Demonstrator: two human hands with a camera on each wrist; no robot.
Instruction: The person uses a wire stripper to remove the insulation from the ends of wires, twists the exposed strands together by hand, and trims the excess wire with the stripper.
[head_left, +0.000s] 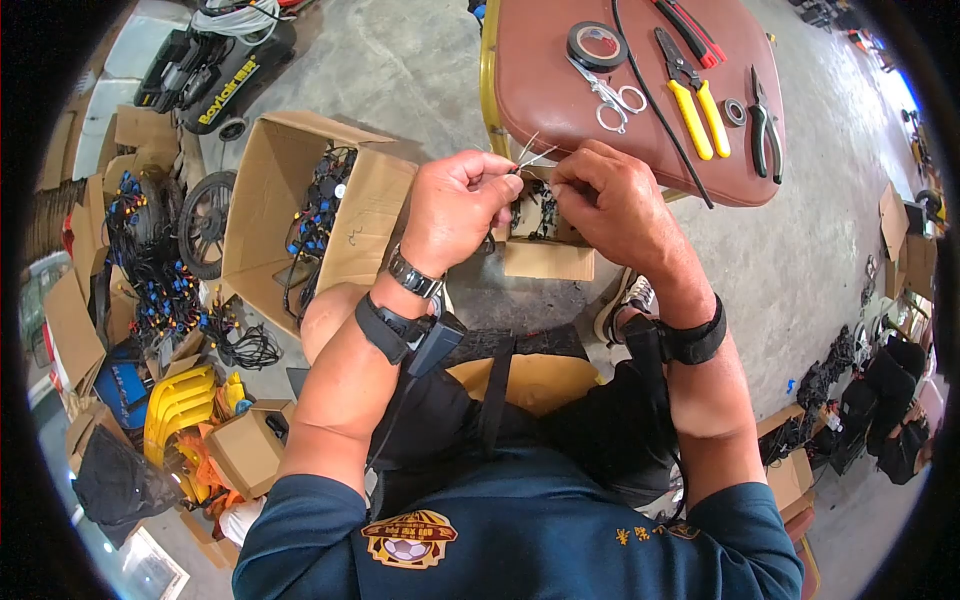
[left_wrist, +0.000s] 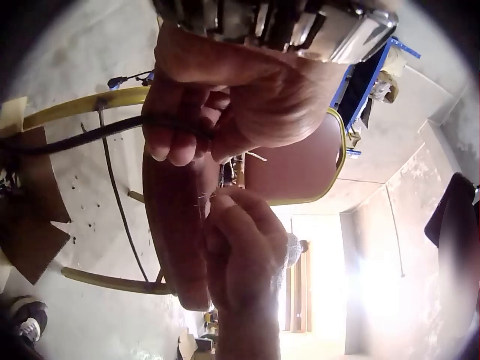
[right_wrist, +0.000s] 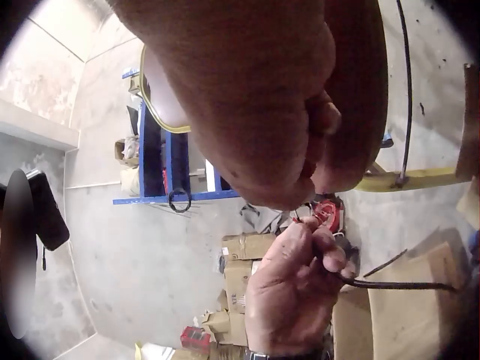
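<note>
In the head view my left hand (head_left: 455, 205) pinches the end of a black cable, from which several thin pale wires (head_left: 530, 153) fan out. The left wrist view shows the black cable (left_wrist: 82, 138) running into the curled fingers of that hand (left_wrist: 225, 112). My right hand (head_left: 615, 200) is just right of the wire ends, thumb and fingertips together on what looks like a fine strand; the fingertips partly hide it. In the right wrist view the cable (right_wrist: 397, 285) trails away from the left hand (right_wrist: 292, 277).
On the brown padded seat (head_left: 550, 90) lie black tape (head_left: 597, 46), scissors (head_left: 610, 98), yellow-handled strippers (head_left: 700, 115), pliers (head_left: 765, 130), a red-handled tool (head_left: 695, 35) and a black cable (head_left: 655, 100). Cardboard boxes (head_left: 375, 200) with wiring stand on the floor left and below.
</note>
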